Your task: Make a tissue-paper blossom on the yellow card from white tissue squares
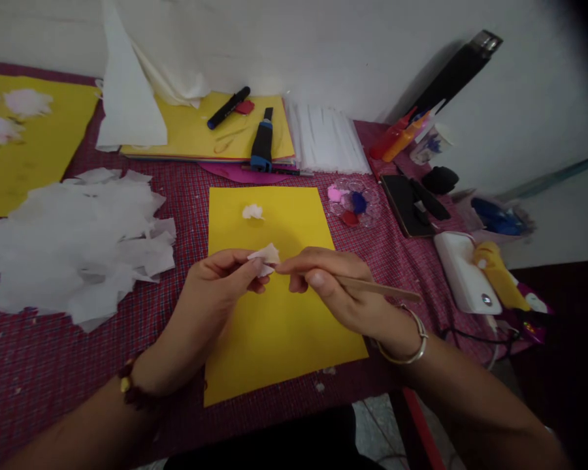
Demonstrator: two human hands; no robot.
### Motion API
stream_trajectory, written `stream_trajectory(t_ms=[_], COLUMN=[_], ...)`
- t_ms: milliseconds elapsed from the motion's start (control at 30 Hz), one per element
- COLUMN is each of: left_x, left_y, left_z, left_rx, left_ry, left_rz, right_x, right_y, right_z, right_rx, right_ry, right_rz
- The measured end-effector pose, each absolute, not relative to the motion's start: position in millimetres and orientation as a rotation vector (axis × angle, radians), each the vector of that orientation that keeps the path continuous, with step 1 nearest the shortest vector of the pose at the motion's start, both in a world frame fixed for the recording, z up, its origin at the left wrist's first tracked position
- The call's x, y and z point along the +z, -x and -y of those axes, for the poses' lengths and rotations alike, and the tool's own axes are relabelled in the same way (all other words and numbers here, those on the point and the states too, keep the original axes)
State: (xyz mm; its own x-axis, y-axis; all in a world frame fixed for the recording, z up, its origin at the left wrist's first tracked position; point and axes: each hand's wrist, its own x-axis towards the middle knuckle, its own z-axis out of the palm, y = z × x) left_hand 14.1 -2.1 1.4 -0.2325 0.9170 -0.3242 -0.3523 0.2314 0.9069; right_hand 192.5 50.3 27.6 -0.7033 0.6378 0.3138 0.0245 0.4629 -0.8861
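My left hand (220, 284) pinches a small piece of white tissue paper (266, 256) between thumb and fingers. Just to its right, my right hand (340, 284) is closed round a thin wooden stick (377, 287), whose flat end points out to the right. The stick's other end is hidden by my fingers, close to the paper. Both hands hover over a yellow sheet (279, 339) lying on the table. A crumpled white paper tuft (253, 211) sits on that sheet near its top edge.
At left lies a heap of white paper pieces (78, 241). Behind the sheet are stacked coloured papers (186, 134) with a utility knife (262, 143) and a marker (228, 108). A clear dish (367, 196) holding coloured blobs, a phone (406, 205) and a white device (465, 271) stand right.
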Motion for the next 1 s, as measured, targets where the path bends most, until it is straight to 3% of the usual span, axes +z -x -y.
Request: stream_trajectory(t_ms=[300, 433, 567, 1000], left_x=[2.6, -0.6, -1.4, 5.0], left_y=[-13.2, -7.9, -3.2, -0.3], left_z=[4.6, 4.1, 2.9, 6.6], left_rx=[1.331, 1.342, 1.263, 1.36], left_ry=[-0.62, -0.514, -0.476, -0.94], left_rz=[-1.258, -1.013, -0.855, -1.186], right_x=[26.3, 23.8, 18.8, 6.3], right_y=[-189.3, -190.4, -191.6, -176.0], right_z=[-48.8, -46.7, -45.1, -39.3], right_rx=[1.138, 1.181, 1.37, 2.038], right_ry=[0.556, 0.59, 0.61, 0.615], right_rz=[2.117, 2.079, 1.892, 1.229])
